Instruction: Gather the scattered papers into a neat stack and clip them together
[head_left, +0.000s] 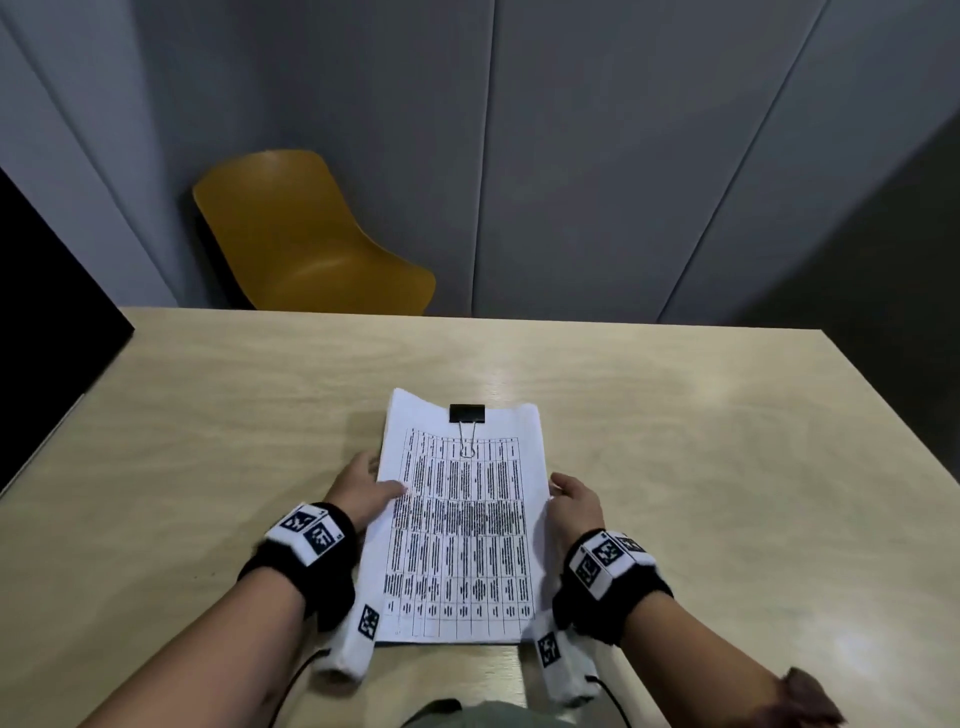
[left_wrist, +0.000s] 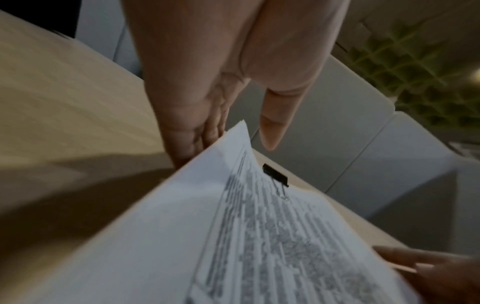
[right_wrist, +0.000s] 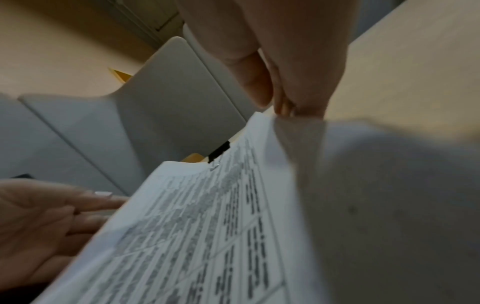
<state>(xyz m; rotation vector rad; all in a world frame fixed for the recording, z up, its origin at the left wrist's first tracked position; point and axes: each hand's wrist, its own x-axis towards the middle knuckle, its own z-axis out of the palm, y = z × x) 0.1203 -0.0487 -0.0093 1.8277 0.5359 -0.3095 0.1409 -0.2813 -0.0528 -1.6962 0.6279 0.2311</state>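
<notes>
Black binder clip fastens one paper stack, two hands holding.

The printed table on the paper stack is too blurred to read. The left hand's fingers are hidden beneath its left edge, the right hand's fingertips behind its right edge.

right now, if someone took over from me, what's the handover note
Left hand: grips the left edge of the white printed paper stack, thumb on top.
Right hand: grips the right edge.
The stack is held just above the light wooden table.
Done: sheets squared up; black binder clip is on the far edge.
Left: set the stack down and let go.
</notes>
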